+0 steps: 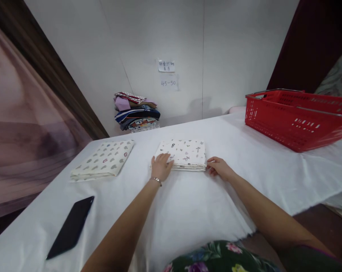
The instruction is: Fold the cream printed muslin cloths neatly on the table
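A folded white cloth with small dark prints (pixel 188 151) lies flat in the middle of the white table. My left hand (pixel 161 166), with a silver bracelet at the wrist, rests on its near left corner, fingers spread. At the cloth's near right corner is my right hand (pixel 218 168), its fingers curled and touching the edge; whether they pinch the fabric is too small to tell. To the left lies a second folded cloth, cream with grey tree-like prints (pixel 107 158), which neither hand touches.
A black phone (pixel 71 226) lies on the white table (pixel 188 211) at the near left. A red basket (pixel 295 122) stands at the right. Beyond the far edge is a stack of folded fabrics (pixel 136 113), below paper signs (pixel 167 75) on the wall. Curtains hang at the left.
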Demonstrator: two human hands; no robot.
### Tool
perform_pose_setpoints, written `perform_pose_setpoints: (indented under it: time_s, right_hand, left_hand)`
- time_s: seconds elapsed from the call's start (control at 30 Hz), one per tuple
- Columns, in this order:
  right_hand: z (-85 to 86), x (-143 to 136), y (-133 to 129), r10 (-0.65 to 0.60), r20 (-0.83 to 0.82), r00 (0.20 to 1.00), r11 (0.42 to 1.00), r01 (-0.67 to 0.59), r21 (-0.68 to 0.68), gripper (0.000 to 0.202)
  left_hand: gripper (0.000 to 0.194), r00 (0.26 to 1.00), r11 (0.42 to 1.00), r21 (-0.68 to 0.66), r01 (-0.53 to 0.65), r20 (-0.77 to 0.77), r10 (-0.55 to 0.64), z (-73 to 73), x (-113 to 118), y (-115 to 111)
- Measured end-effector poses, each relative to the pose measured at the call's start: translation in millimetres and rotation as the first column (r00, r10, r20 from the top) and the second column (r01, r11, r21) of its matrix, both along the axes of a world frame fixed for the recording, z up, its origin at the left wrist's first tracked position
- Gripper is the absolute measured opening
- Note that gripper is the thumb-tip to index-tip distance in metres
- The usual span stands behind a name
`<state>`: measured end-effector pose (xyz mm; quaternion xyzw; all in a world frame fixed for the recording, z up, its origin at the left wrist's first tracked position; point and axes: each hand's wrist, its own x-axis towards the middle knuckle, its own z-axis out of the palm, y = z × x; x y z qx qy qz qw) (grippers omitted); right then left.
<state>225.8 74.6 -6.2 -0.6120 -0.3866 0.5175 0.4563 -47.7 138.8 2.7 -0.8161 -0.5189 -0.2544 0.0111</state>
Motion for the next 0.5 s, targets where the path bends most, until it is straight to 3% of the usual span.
perform_pose_setpoints:
  time_s: [0.2,0.33,0.5]
  right_hand:
    - [0.5,0.3,-2.2,0.056,-0.062,0.997,0.998,-0.057,-0.021,0.011]
    - [0.0,0.9,-2.7,0.1,-0.072,0.992,0.994,-0.103,-0.036,0.008]
    - [0.2,2.1,-1.4,0.155,-0.084,0.984,0.985,-0.16,-0.059,0.013]
  left_hand:
    - [0.031,0.94,0.938,0.065,0.339,0.023,-0.341,6.2,75.9,-35.5]
    - [0.03,0.942,0.942,0.023,0.335,0.028,-0.336,-0.4,105.3,-37.1]
    - [0.014,0.959,0.958,-0.095,0.27,0.112,-0.259,-8.8,111.8,-28.8]
